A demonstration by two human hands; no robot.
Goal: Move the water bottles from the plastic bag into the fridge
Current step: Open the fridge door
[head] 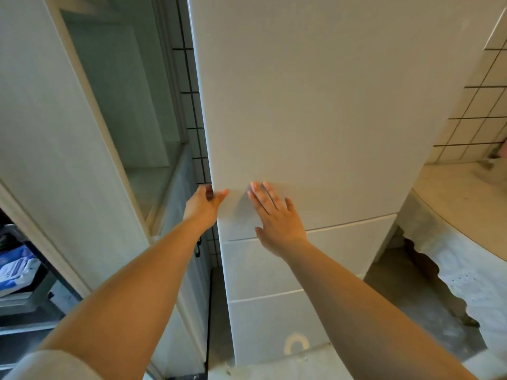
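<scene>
A tall white fridge [315,105] fills the middle of the view, its upper door closed, with two drawer fronts [274,270] below. My left hand [204,205] grips the upper door's left edge near its bottom corner, fingers curled round the edge and thumb on the front. My right hand [274,215] lies flat on the door front just right of that corner, fingers straight. No water bottles or plastic bag are in view.
A pale cabinet with a glass door [115,105] stands to the left of the fridge, with tiled wall between them. A stone counter [461,204] juts in at the right. A dark shelf with a blue-and-white package [16,267] sits at far left.
</scene>
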